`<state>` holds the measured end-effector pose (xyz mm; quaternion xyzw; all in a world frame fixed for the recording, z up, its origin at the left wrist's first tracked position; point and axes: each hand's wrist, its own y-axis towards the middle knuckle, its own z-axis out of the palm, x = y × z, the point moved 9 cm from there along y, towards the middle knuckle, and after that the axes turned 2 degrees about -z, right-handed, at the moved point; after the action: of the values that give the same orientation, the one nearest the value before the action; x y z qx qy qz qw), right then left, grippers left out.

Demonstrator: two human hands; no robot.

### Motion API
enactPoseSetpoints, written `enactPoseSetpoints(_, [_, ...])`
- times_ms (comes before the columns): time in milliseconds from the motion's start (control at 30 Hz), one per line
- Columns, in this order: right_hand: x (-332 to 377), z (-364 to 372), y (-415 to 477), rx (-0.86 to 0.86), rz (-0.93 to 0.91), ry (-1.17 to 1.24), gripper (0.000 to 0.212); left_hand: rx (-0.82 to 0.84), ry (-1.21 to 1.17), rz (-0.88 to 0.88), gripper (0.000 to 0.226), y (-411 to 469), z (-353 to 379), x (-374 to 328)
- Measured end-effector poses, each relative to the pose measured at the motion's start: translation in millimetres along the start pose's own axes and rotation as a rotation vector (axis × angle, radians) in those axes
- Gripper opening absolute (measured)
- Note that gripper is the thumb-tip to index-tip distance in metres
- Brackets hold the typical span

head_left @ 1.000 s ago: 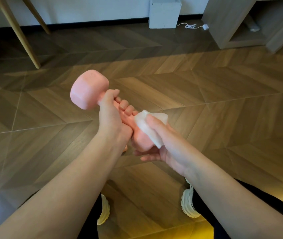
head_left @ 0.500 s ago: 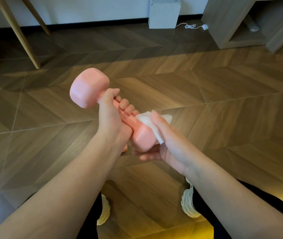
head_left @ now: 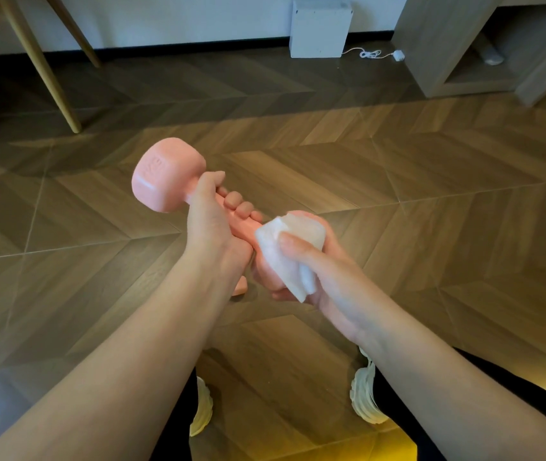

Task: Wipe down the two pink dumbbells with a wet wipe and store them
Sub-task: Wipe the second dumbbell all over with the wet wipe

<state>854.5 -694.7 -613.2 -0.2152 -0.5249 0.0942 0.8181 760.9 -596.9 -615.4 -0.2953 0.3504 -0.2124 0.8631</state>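
Observation:
My left hand (head_left: 211, 224) grips the handle of a pink dumbbell (head_left: 165, 176), held in the air above the floor with its far head up and to the left. My right hand (head_left: 318, 274) wraps a white wet wipe (head_left: 284, 257) over the near head of that dumbbell, which the wipe mostly hides. A small pink piece (head_left: 241, 287) shows below my left wrist; it may be the second dumbbell on the floor, mostly hidden by my arm.
Wooden herringbone floor (head_left: 398, 194) all around. Two wooden legs (head_left: 48, 71) stand at the back left. A white box (head_left: 319, 28) with a cable sits by the wall, and a low wooden shelf unit (head_left: 464, 44) is at the back right. My shoes (head_left: 364, 394) are below.
My right hand has slid the wipe further around the near head, covering more of it. The dumbbell's far head stays nearly in place.

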Motion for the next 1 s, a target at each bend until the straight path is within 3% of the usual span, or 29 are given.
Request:
enactPoseSetpoints(167, [-6.0,11.0,-2.5,0.142,0.150,-0.011,0.065,0.047,-0.022,-0.003,0.034,-1.1,3.9,0.8])
enactPoseSetpoints(333, [0.4,13.3,-8.8,0.292,0.190,0.137,0.057,0.052,-0.011,-0.007,0.034,-0.3,2.3,-1.5])
enactPoseSetpoints(567, [-5.4,8.2,-1.6,0.096,0.102,-0.026,0.066,0.086,0.006,-0.010,0.034,-3.1,7.8,4.3])
enactPoseSetpoints(800, [3.9,11.1,-9.2,0.280,0.120,0.085,0.055,0.077,-0.043,-0.022,0.034,-0.3,4.9,-0.6])
enactPoseSetpoints(1000, [-2.8,6.8,-3.1,0.083,0.082,-0.058,0.056,0.090,0.000,-0.011,0.034,-4.1,9.3,4.9])
